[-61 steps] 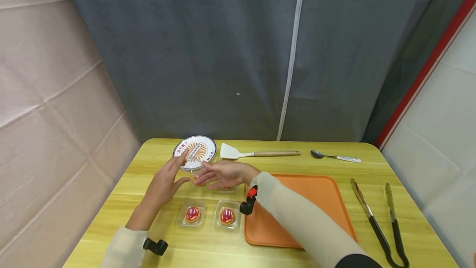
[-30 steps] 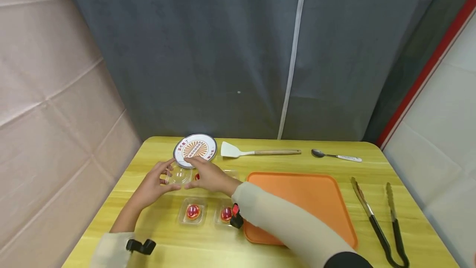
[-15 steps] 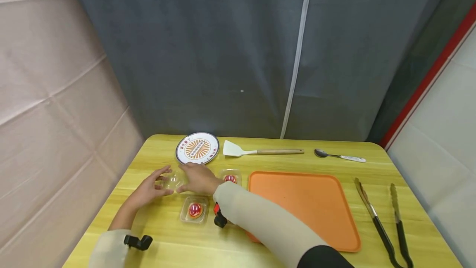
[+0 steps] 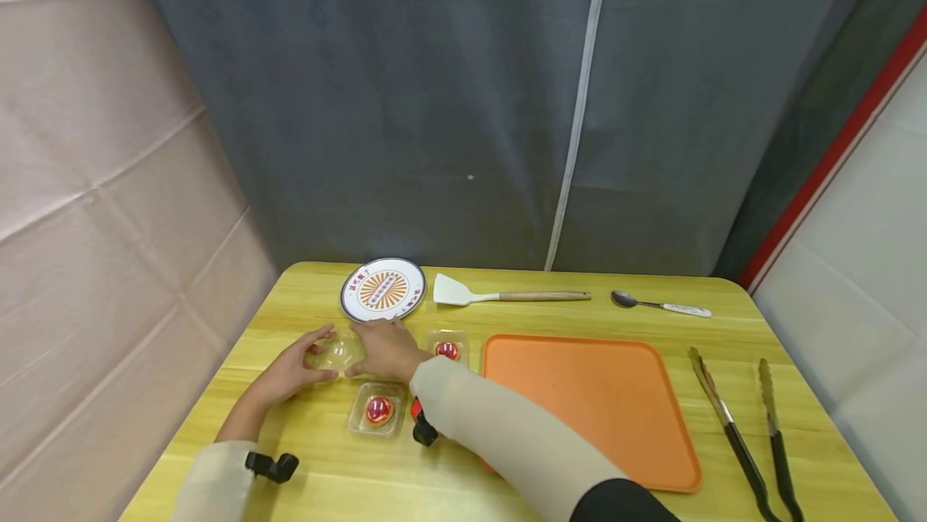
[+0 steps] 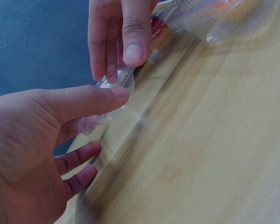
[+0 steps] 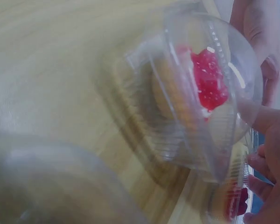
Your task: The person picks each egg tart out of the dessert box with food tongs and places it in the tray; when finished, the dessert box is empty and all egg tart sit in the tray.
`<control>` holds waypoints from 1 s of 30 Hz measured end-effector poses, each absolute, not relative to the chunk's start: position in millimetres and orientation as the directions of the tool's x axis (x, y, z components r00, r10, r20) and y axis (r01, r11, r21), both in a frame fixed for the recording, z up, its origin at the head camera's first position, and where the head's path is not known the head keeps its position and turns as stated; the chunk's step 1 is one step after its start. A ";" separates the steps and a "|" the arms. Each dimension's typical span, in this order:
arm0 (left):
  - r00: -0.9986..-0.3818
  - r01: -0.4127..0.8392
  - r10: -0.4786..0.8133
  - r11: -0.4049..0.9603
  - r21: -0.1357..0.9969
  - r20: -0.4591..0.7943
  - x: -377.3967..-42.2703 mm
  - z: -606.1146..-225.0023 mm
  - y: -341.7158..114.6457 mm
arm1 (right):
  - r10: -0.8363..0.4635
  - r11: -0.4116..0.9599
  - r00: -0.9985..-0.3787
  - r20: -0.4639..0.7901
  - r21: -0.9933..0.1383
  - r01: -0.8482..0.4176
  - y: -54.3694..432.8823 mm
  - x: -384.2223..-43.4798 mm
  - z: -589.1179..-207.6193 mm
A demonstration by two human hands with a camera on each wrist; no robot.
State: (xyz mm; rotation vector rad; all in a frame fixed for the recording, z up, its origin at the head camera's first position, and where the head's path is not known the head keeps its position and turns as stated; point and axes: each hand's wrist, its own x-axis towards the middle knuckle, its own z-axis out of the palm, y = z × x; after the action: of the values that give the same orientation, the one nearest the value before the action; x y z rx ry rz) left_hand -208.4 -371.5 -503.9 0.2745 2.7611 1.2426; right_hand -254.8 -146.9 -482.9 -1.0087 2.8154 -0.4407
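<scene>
Pinching a clear domed plastic lid [image 4: 339, 351] between them, both hands, left [image 4: 290, 373] and right [image 4: 385, 349], grasp its rim.

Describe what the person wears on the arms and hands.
Both hands, left hand and right hand, are bare. Long cream sleeves cover both forearms; the right turns black near the upper arm. A black wrist camera sits at each wrist, the right one marked red.

Both hands have drawn left off the covered tart, carrying the clear dome lid [image 4: 337, 351] toward the frame's lower left.
</scene>
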 end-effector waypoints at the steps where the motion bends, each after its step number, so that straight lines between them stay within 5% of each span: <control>1: -0.978 0.127 0.209 0.650 0.749 -0.015 -208.6 -504.3 -371.1 | -0.633 0.740 -0.774 -0.018 -0.307 -0.598 -146.5 -253.6 -481.9; 30: -0.976 0.119 0.214 0.702 0.702 -0.048 -198.7 -497.8 -372.8 | -0.691 0.695 -0.723 -0.013 -0.286 -0.660 -133.6 -247.9 -470.6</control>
State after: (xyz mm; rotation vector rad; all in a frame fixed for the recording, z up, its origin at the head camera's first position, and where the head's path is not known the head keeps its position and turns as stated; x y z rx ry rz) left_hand -198.7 -372.8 -497.8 0.2737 2.7808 1.1338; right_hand -247.9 -133.6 -470.6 -1.1127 2.7819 -0.3986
